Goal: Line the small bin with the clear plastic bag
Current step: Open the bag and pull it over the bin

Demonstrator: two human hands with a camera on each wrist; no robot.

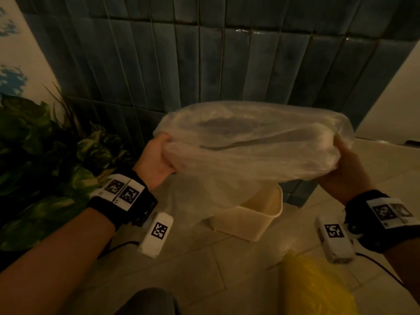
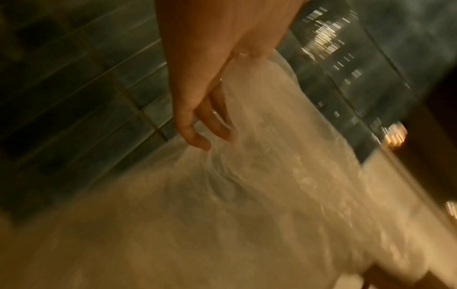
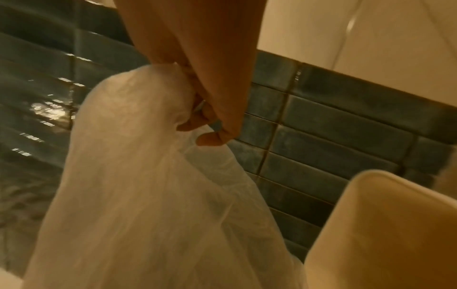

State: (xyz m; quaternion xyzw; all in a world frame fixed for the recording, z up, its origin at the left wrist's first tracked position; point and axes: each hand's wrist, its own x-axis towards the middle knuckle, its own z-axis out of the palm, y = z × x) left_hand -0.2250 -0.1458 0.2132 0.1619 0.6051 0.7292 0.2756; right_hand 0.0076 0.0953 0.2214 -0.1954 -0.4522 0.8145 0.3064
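Note:
The clear plastic bag (image 1: 250, 144) is stretched wide and puffed out in the air above the small cream bin (image 1: 256, 221), which stands on the tiled floor by the wall. My left hand (image 1: 159, 158) grips the bag's left edge, and my right hand (image 1: 345, 164) grips its right edge. The bag's lower part hangs down over the bin's left side and hides it. In the left wrist view my fingers (image 2: 197, 125) curl into the plastic (image 2: 259, 176). The right wrist view shows my fingers (image 3: 210, 127) pinching bunched plastic (image 3: 148, 176) beside the bin (image 3: 383, 234).
A leafy plant (image 1: 43, 160) fills the left side. Dark blue wall tiles (image 1: 204, 64) rise behind the bin. A yellow plastic bag (image 1: 318, 287) lies on the floor at the lower right. A pale ledge (image 1: 386, 153) runs along the right.

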